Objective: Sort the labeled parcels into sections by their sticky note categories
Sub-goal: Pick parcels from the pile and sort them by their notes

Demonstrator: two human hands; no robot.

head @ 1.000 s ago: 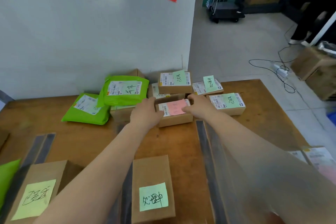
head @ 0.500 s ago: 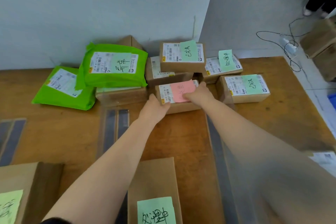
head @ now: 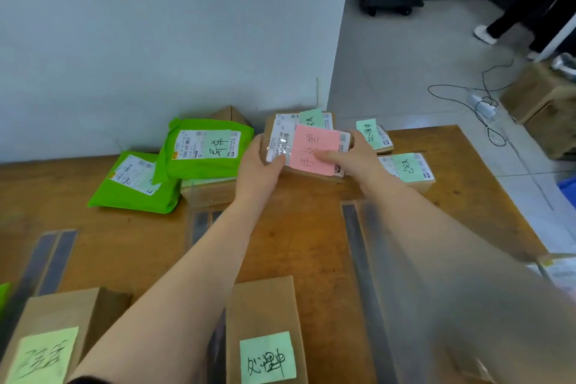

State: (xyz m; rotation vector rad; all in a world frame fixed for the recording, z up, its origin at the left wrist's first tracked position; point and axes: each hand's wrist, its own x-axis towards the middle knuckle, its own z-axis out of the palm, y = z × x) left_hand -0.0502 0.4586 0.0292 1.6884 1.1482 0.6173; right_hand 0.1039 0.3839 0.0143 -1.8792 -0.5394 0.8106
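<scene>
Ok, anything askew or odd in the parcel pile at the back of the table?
Mostly the green mailers: one lies tilted across a box, overlapping the second mailer. The pink-note box sits tilted, but the left hand and right hand are holding it. No visible damage or spills.

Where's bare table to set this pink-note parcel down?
Bare wood lies between the two dark tape strips, ahead of the near box, and right of the right strip. The back by the wall is crowded: green mailers, stacked boxes.
</scene>
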